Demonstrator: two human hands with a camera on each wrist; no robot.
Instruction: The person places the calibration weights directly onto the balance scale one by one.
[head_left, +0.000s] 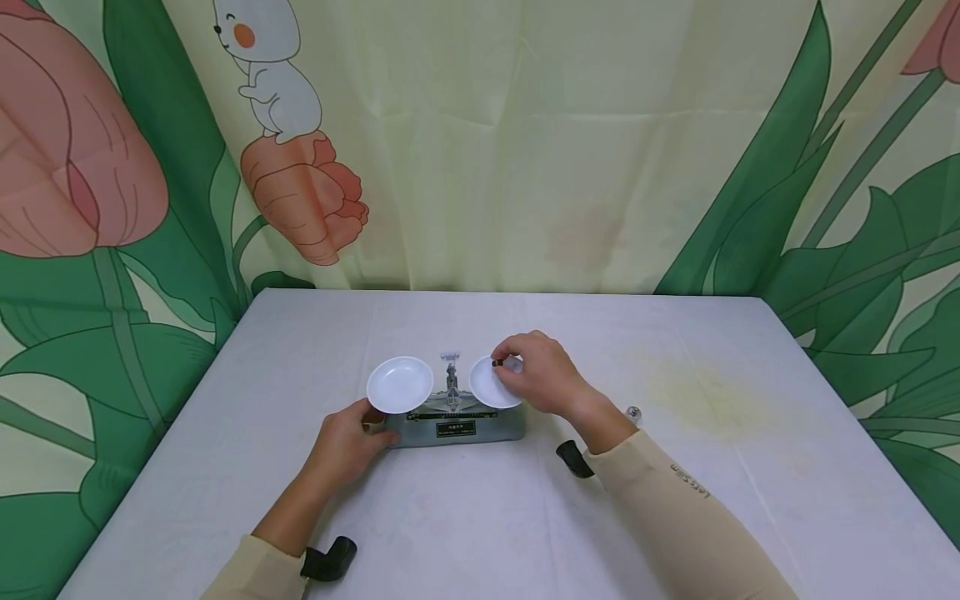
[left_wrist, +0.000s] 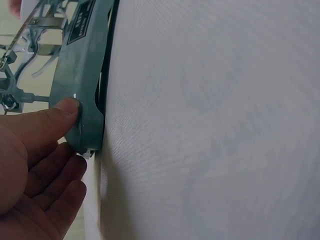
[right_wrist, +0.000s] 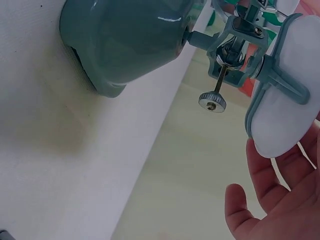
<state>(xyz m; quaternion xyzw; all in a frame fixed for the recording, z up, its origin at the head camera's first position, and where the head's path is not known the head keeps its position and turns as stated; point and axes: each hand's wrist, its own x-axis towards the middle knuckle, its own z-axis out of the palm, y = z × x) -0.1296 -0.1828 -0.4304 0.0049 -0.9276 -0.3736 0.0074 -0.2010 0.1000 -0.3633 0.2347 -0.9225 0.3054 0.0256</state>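
A balance scale with a grey-green base (head_left: 457,429) stands on the table, carrying a white left pan (head_left: 400,385) and a white right pan (head_left: 487,390). My left hand (head_left: 347,446) grips the left end of the base; in the left wrist view its thumb (left_wrist: 67,107) presses the front face. Over the right pan, my right hand (head_left: 543,372) pinches a small dark piece (head_left: 497,362), too small to identify. The right wrist view shows the fingers (right_wrist: 262,172) at the rim of the pan (right_wrist: 292,85), with an adjusting knob (right_wrist: 212,101) nearby.
A white cloth covers the table (head_left: 480,525). A small shiny metal piece (head_left: 633,412) is beside the right wrist. Black wrist mounts (head_left: 330,560) stick out from both sleeves. Behind the table hangs a printed curtain (head_left: 480,167).
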